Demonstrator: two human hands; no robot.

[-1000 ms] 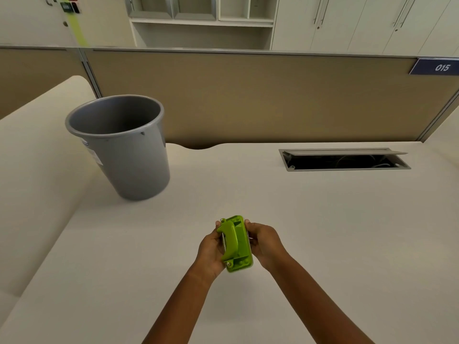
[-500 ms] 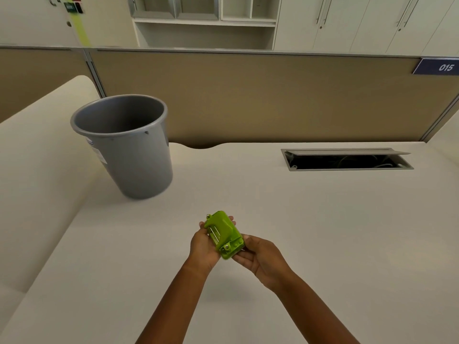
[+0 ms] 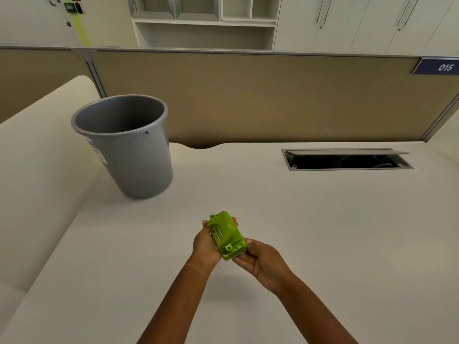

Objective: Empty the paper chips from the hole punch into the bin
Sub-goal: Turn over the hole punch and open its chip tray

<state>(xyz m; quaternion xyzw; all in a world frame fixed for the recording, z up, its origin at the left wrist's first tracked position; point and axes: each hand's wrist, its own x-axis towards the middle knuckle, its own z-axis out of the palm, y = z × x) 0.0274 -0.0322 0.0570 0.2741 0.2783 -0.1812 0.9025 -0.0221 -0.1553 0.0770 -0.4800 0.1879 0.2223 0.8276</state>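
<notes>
A lime-green hole punch [image 3: 227, 238] is held above the white desk [image 3: 323, 232], turned so its underside faces up, with two metal strips and small fittings showing. My left hand [image 3: 205, 245] cups its left side and far end. My right hand [image 3: 260, 260] lies palm-up under its near end, fingertips touching the base. A grey plastic bin [image 3: 124, 145] stands upright on the desk to the far left, well apart from both hands; its inside looks dark and I see no chips in it.
An open cable hatch [image 3: 347, 160] is set into the desk at the back right. A tan partition wall [image 3: 273, 95] runs along the desk's far edge. A cream side surface [image 3: 37, 170] rises on the left beside the bin.
The punch has been flipped from handle-up to underside-up. My right hand slid from its right side to beneath its near end; both hands shifted slightly left.
</notes>
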